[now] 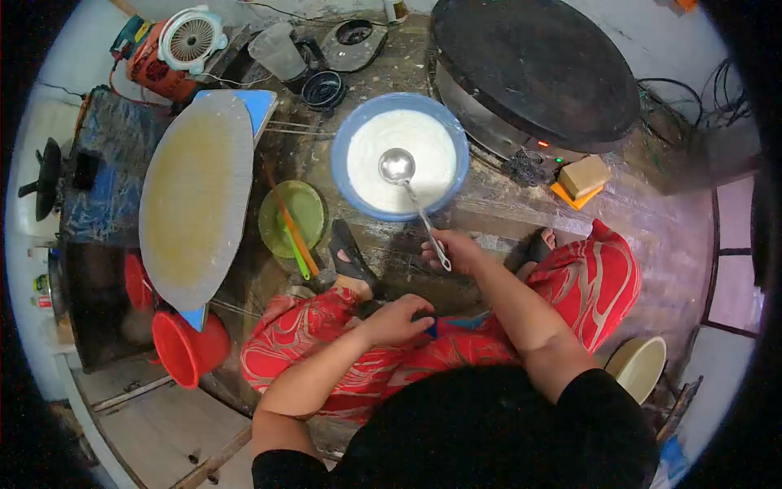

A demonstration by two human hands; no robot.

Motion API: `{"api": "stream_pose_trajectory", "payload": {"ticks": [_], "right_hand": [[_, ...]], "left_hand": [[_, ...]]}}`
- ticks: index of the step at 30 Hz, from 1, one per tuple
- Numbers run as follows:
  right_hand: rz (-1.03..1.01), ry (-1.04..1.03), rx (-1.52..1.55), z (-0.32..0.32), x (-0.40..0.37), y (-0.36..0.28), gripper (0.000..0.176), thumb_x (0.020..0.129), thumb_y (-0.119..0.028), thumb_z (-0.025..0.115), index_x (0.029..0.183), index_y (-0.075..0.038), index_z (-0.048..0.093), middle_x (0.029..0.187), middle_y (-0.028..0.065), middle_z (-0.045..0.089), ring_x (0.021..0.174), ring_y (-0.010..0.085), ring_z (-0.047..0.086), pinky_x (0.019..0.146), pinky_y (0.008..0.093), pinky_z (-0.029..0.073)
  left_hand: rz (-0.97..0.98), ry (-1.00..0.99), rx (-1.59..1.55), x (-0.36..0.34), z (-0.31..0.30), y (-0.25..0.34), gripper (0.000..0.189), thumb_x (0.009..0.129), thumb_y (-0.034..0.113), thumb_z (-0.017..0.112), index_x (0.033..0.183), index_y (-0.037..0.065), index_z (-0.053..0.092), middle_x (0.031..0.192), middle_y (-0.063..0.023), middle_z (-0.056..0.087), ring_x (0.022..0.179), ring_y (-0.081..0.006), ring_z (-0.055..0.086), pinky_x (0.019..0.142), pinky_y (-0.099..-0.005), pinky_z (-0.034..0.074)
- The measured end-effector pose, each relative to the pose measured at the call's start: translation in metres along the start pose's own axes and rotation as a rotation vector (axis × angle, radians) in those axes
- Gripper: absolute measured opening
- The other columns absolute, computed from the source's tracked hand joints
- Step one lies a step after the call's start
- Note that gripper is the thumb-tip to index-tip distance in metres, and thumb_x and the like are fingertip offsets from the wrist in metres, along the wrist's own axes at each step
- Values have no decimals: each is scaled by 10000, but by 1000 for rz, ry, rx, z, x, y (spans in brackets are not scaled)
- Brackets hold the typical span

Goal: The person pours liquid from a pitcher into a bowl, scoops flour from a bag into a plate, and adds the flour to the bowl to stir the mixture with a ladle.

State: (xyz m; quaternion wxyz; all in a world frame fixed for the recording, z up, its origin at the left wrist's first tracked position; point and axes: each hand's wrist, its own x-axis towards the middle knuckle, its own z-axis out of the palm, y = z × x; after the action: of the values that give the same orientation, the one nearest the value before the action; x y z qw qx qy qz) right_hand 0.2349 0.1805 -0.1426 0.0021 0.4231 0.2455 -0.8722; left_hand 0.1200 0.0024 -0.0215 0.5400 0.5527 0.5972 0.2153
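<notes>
My right hand (458, 251) is closed round the handle of a metal ladle (397, 165). The ladle's round bowl is over the white batter (366, 183) in a blue basin (340, 181), overlapping the batter in this view. Above my lap, by the red patterned trousers, my left hand (397, 321) is bent with its fingers curled at a small dark blue and black object (428, 324); its kind I cannot tell. To the right of the basin stands a large round black griddle (533, 69), with a red and a green light on its side.
At left, a large pale round sheet (195, 196) lies on a blue board (259, 106). A green bowl (273, 232) holds wooden and green utensils. Red buckets (191, 346), a blender jug (278, 53), a fan (193, 39), a sponge-like block (584, 176) and a cream basin (639, 368) stand around.
</notes>
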Motion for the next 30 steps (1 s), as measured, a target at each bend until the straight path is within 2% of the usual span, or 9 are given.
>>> {"api": "stream_pose_trajectory", "payload": {"ticks": [2,4,8,11,13,17,20,24,30], "right_hand": [[-5,-10,-6,1,0,0,304,862,-296,555,1029,-44,518,923,111,609,765,194,619,595,334,540],[-3,-15,0,1,-2,0,309,857,-288,565,1033,-39,512,903,112,613,743,193,620,575,333,537],[28,-13,21,6,-5,-6,321,848,-275,581,1026,-19,506,888,119,612,713,197,617,555,328,535],[-4,-11,12,15,-17,-13,301,853,-256,572,997,1,511,892,127,608,702,199,614,553,325,532],[-13,-43,-11,7,-8,-8,296,859,-247,556,1010,3,511,904,127,611,719,196,615,567,319,533],[-49,-57,-25,3,-2,-1,290,866,-236,537,1005,18,521,914,127,615,725,188,613,582,302,524],[-51,-39,-26,5,-4,-2,286,871,-230,533,994,28,527,914,129,615,723,180,611,585,291,518],[-78,-60,-28,7,-2,-2,263,877,-208,534,996,27,529,904,135,617,709,173,612,579,288,515],[-86,-72,-42,12,-4,-4,253,880,-214,525,975,20,535,869,127,619,679,177,614,563,291,513]], "left_hand": [[14,-8,27,3,3,-6,318,815,265,583,1024,27,558,969,-165,536,893,-292,550,784,-350,444],[75,-57,95,8,1,-9,327,843,286,572,1070,52,542,1048,-133,524,986,-264,519,810,-322,453],[58,-83,53,18,-6,28,338,842,294,572,1070,46,543,1050,-131,531,986,-273,518,827,-334,439],[130,-97,48,23,-12,56,348,845,296,572,1086,46,541,1052,-116,534,986,-253,520,849,-339,419],[18,-219,-176,23,-14,67,348,861,294,555,1106,48,536,1066,-106,536,1003,-224,517,863,-320,412],[124,-239,-223,18,-12,40,358,871,290,546,1135,49,524,1084,-87,537,1022,-183,508,876,-297,403],[-224,-332,-445,5,-10,18,363,880,235,546,1183,43,490,1103,-50,530,1035,-125,473,910,-277,371],[-266,-356,-523,0,-7,1,356,887,202,535,1197,37,474,1100,-42,526,1027,-111,466,905,-272,372],[-269,-328,-624,5,-6,17,345,887,189,536,1188,32,474,1100,-37,519,1010,-109,467,882,-267,382]]}}
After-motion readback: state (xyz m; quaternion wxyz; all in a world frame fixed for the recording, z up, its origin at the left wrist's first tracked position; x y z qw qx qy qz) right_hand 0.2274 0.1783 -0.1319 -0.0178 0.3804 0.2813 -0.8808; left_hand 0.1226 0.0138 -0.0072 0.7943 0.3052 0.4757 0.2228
